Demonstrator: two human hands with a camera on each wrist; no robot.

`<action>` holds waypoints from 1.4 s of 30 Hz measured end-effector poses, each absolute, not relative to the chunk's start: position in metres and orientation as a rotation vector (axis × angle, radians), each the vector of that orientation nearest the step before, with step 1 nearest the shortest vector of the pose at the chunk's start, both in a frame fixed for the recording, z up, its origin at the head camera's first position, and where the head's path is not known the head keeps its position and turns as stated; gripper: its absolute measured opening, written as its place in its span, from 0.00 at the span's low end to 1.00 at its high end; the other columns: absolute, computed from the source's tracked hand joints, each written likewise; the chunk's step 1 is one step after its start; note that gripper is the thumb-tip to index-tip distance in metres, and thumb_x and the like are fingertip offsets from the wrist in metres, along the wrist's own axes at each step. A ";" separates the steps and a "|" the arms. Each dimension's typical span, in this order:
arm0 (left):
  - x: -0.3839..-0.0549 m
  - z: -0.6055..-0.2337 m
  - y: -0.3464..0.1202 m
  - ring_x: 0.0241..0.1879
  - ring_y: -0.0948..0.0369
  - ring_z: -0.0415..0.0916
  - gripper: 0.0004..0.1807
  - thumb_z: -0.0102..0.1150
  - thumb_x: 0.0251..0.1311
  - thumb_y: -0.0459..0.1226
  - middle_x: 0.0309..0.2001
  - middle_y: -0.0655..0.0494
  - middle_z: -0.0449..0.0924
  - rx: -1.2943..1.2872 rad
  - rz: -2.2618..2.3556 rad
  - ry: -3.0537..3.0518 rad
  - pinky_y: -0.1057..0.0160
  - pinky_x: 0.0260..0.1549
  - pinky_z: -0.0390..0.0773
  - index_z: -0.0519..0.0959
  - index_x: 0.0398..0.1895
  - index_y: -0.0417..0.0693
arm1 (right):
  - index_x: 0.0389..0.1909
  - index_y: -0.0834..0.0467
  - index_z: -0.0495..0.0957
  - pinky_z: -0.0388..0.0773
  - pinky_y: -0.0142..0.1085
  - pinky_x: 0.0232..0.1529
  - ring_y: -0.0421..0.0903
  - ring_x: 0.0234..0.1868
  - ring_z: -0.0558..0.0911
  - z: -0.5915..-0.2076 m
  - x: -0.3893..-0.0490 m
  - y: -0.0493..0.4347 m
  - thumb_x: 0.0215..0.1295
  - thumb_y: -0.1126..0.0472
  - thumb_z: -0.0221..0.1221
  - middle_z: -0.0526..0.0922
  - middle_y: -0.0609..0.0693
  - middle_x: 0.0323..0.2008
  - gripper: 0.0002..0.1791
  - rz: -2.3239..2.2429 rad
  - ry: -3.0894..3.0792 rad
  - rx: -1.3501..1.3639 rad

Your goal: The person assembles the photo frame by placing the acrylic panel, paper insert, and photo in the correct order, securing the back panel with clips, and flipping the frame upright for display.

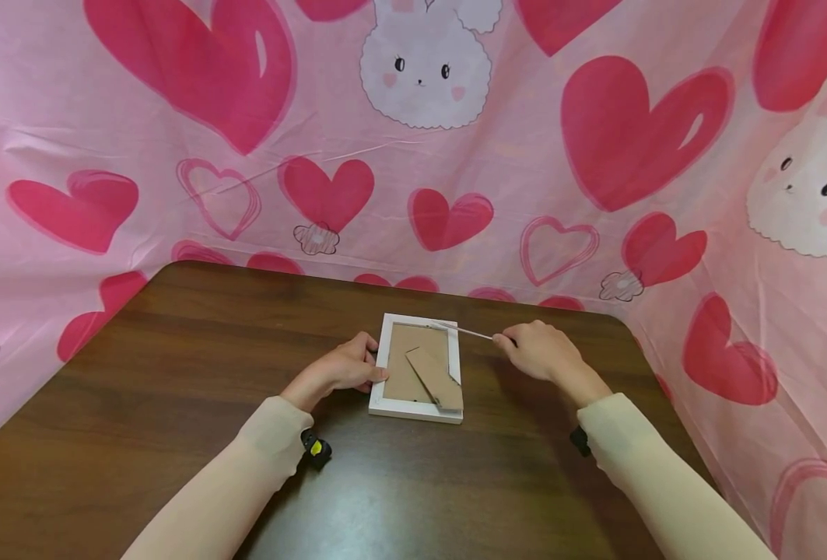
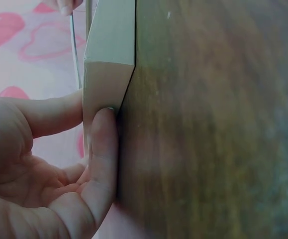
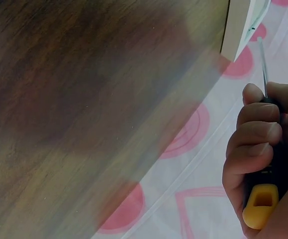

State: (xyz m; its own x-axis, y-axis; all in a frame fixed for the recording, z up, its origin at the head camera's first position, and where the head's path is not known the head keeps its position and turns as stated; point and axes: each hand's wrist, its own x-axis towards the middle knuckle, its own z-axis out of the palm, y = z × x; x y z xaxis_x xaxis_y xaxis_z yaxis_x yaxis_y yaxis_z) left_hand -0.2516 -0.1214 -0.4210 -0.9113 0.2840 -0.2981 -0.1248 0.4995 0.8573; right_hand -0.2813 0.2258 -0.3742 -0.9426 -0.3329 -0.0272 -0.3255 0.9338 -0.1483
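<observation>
A white picture frame [image 1: 413, 409] lies face down in the middle of the table, its brown backing board [image 1: 401, 365] showing. The stand flap [image 1: 436, 379] sits slanted across the board towards the near right corner. My left hand [image 1: 348, 364] grips the frame's left side, thumb over the rim and fingers against the outer edge, also seen in the left wrist view. In my right hand [image 1: 542, 350] is a screwdriver [image 3: 261, 206] with a black and yellow handle, fingers wrapped around it. Its thin metal shaft [image 1: 474, 334] points left, with the tip at the frame's far rim.
The dark wooden table [image 1: 245, 342] spreads around the frame and under both forearms. A pink cloth [image 1: 399, 187] with hearts and rabbits hangs behind the table and along its sides. A black strap [image 1: 315, 449] sits on the left wrist.
</observation>
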 end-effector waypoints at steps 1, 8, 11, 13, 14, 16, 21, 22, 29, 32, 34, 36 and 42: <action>-0.252 -0.421 -0.121 0.38 0.54 0.79 0.27 0.68 0.68 0.33 0.44 0.42 0.76 0.131 1.386 2.346 0.56 0.42 0.88 0.65 0.62 0.34 | 0.57 0.53 0.88 0.81 0.61 0.56 0.58 0.53 0.88 -0.374 -0.282 0.225 0.82 0.45 0.53 0.90 0.54 0.50 0.22 -0.219 3.032 -0.520; -0.252 -0.422 -0.121 0.38 0.54 0.80 0.26 0.68 0.68 0.33 0.43 0.42 0.76 0.139 1.383 2.349 0.56 0.41 0.88 0.65 0.61 0.34 | 0.54 0.53 0.89 0.82 0.59 0.55 0.54 0.48 0.88 -0.374 -0.283 0.222 0.82 0.46 0.53 0.91 0.51 0.46 0.20 -0.223 3.017 -0.542; -0.252 -0.422 -0.120 0.38 0.54 0.80 0.26 0.68 0.68 0.32 0.43 0.41 0.77 0.159 1.397 2.341 0.56 0.41 0.88 0.64 0.61 0.33 | 0.54 0.53 0.89 0.82 0.59 0.54 0.52 0.46 0.87 -0.373 -0.283 0.221 0.81 0.46 0.54 0.90 0.50 0.45 0.20 -0.220 3.011 -0.547; -0.252 -0.422 -0.120 0.38 0.54 0.81 0.26 0.67 0.68 0.32 0.43 0.41 0.77 0.165 1.407 2.334 0.55 0.41 0.88 0.64 0.60 0.33 | 0.54 0.53 0.89 0.82 0.58 0.55 0.52 0.47 0.87 -0.373 -0.283 0.220 0.81 0.47 0.54 0.90 0.50 0.46 0.20 -0.216 3.008 -0.550; -0.253 -0.422 -0.120 0.38 0.54 0.81 0.26 0.67 0.68 0.31 0.43 0.41 0.78 0.168 1.412 2.330 0.54 0.41 0.88 0.64 0.61 0.32 | 0.54 0.53 0.89 0.82 0.58 0.55 0.52 0.48 0.87 -0.373 -0.283 0.220 0.81 0.47 0.54 0.90 0.50 0.47 0.19 -0.214 3.006 -0.553; -0.253 -0.423 -0.121 0.39 0.54 0.82 0.26 0.67 0.68 0.31 0.43 0.40 0.78 0.176 1.414 2.330 0.54 0.42 0.88 0.64 0.61 0.32 | 0.55 0.53 0.89 0.81 0.58 0.56 0.53 0.49 0.87 -0.374 -0.283 0.220 0.81 0.47 0.55 0.90 0.50 0.48 0.19 -0.212 3.002 -0.556; -0.253 -0.423 -0.122 0.40 0.53 0.82 0.27 0.67 0.69 0.32 0.44 0.41 0.78 0.160 1.394 2.343 0.53 0.43 0.88 0.65 0.62 0.33 | 0.51 0.53 0.89 0.82 0.55 0.52 0.49 0.43 0.85 -0.373 -0.285 0.219 0.81 0.48 0.55 0.88 0.48 0.39 0.18 -0.215 2.977 -0.551; -0.253 -0.423 -0.122 0.40 0.53 0.82 0.27 0.68 0.69 0.32 0.44 0.41 0.78 0.159 1.391 2.344 0.53 0.43 0.88 0.65 0.62 0.33 | 0.49 0.53 0.89 0.81 0.53 0.50 0.48 0.40 0.84 -0.372 -0.286 0.219 0.81 0.48 0.55 0.87 0.47 0.35 0.18 -0.215 2.966 -0.550; -0.253 -0.423 -0.120 0.40 0.53 0.81 0.26 0.67 0.69 0.32 0.44 0.41 0.78 0.156 1.392 2.344 0.54 0.43 0.88 0.65 0.62 0.33 | 0.47 0.53 0.87 0.81 0.54 0.52 0.48 0.40 0.82 -0.369 -0.291 0.216 0.82 0.49 0.52 0.81 0.45 0.30 0.18 -0.137 2.914 -0.611; -0.254 -0.423 -0.120 0.41 0.53 0.81 0.27 0.67 0.69 0.32 0.44 0.41 0.78 0.152 1.377 2.348 0.53 0.44 0.88 0.65 0.63 0.33 | 0.44 0.53 0.87 0.80 0.53 0.51 0.48 0.40 0.82 -0.365 -0.291 0.214 0.83 0.48 0.50 0.80 0.46 0.28 0.19 -0.076 2.893 -0.631; -0.253 -0.422 -0.120 0.41 0.53 0.82 0.27 0.68 0.69 0.33 0.44 0.41 0.78 0.151 1.372 2.349 0.53 0.44 0.88 0.65 0.63 0.33 | 0.39 0.52 0.85 0.80 0.51 0.48 0.48 0.38 0.81 -0.362 -0.291 0.212 0.83 0.49 0.49 0.78 0.47 0.26 0.19 -0.033 2.883 -0.649; -0.254 -0.422 -0.120 0.41 0.52 0.81 0.28 0.68 0.69 0.33 0.44 0.41 0.77 0.146 1.366 2.350 0.53 0.45 0.88 0.65 0.63 0.33 | 0.34 0.51 0.83 0.81 0.50 0.45 0.48 0.35 0.81 -0.358 -0.290 0.209 0.83 0.50 0.49 0.77 0.47 0.24 0.19 0.003 2.880 -0.673; -0.254 -0.421 -0.120 0.41 0.53 0.81 0.28 0.68 0.69 0.34 0.43 0.42 0.76 0.138 1.358 2.351 0.53 0.45 0.88 0.65 0.64 0.34 | 0.25 0.50 0.79 0.79 0.46 0.36 0.47 0.28 0.78 -0.349 -0.287 0.201 0.82 0.51 0.49 0.73 0.46 0.21 0.22 0.084 2.879 -0.687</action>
